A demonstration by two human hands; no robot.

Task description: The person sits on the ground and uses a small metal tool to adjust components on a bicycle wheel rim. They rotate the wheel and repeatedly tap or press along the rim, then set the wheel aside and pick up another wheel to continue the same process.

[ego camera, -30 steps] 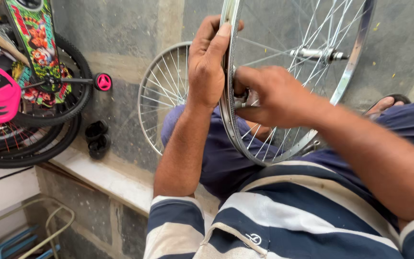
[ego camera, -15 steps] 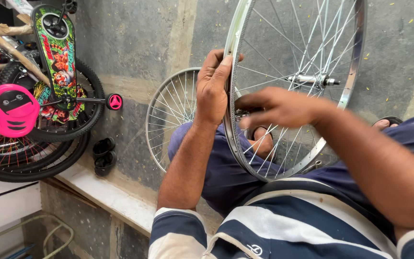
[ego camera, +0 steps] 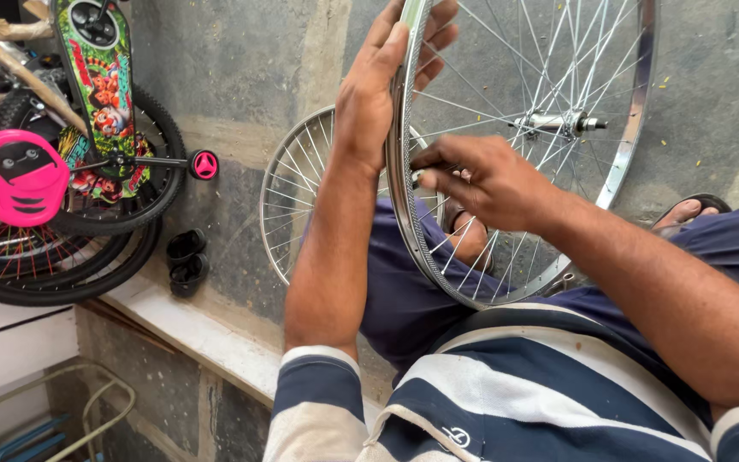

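The left hand (ego camera: 369,103) grips the rim (ego camera: 408,214) of a bare spoked wheel at about 11 o'clock, fingers wrapped over its edge, holding it upright over the lap. The right hand (ego camera: 485,180) reaches between the spokes and pinches a small metal piece (ego camera: 421,177), probably a nipple or spoke key, against the rim's inner side at 9 o'clock of the wheel. By the look of it, a spoke is being tightened or seated; the next move likely calls for a small twist with the rim kept steady.

The hub (ego camera: 558,122) sits at 1 o'clock from the right hand, and spokes crowd the fingers on all sides. A second wheel (ego camera: 301,197) lies just behind at 9 o'clock, touching or nearly so. Toward 3 o'clock the concrete floor (ego camera: 712,77) offers room; at 9 o'clock a child's bike (ego camera: 87,128) stands well apart beyond a ledge (ego camera: 190,329).
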